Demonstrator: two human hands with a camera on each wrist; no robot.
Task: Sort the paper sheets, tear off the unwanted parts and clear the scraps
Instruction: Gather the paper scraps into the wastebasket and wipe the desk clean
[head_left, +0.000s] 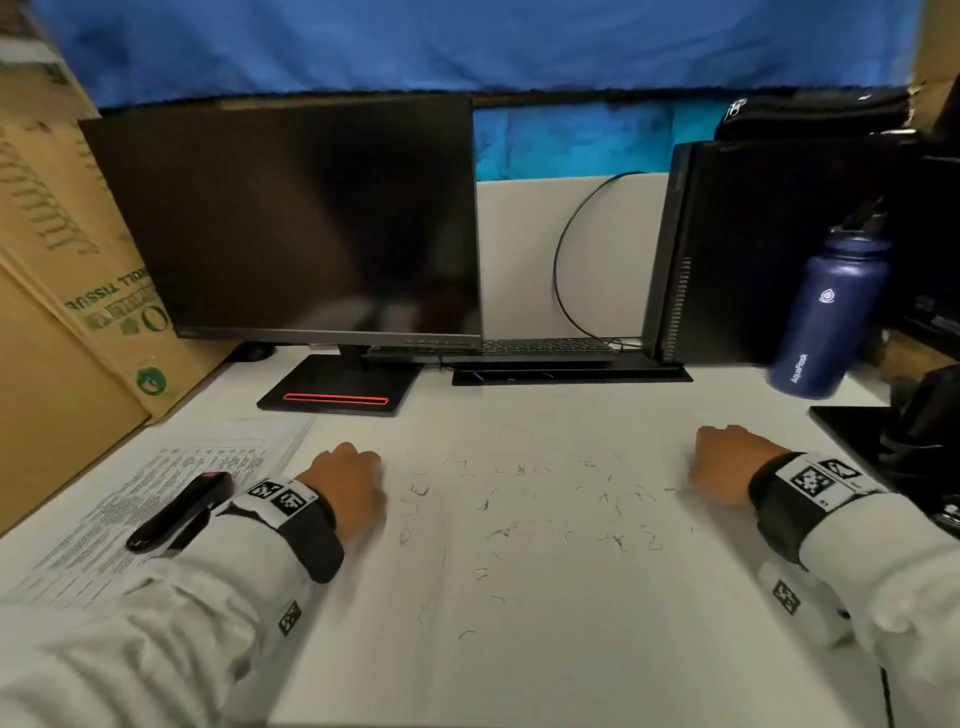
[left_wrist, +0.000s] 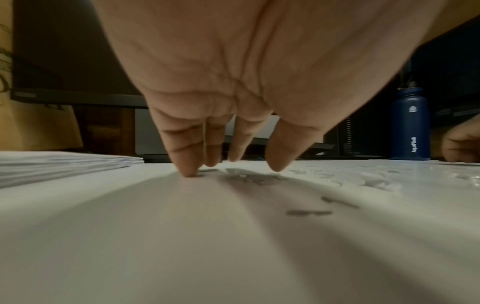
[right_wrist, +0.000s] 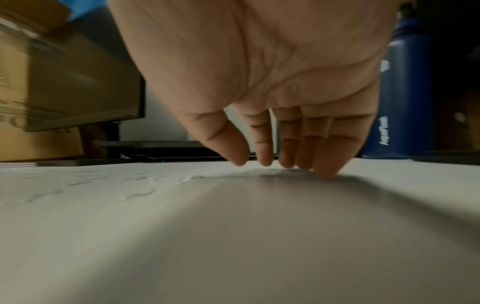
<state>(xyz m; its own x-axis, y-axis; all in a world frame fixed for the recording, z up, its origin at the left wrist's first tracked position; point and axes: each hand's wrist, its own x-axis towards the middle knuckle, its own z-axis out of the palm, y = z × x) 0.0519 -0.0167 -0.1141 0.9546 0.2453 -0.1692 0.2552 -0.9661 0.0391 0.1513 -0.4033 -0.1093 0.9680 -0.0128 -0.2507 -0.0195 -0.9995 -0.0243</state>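
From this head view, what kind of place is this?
Most likely an office desk or cubicle workstation: a dark monitor, a keyboard and a desktop PC tower stand on a white desk, with printed sheets at the left.

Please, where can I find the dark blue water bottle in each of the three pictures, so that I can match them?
Head view: the blue bottle stands at the right, on the desk beside the black computer tower.
Left wrist view: at the far right, behind the left hand.
Right wrist view: at the right edge, partly behind the right hand.
Shared landmark: the monitor, left of the bottle.
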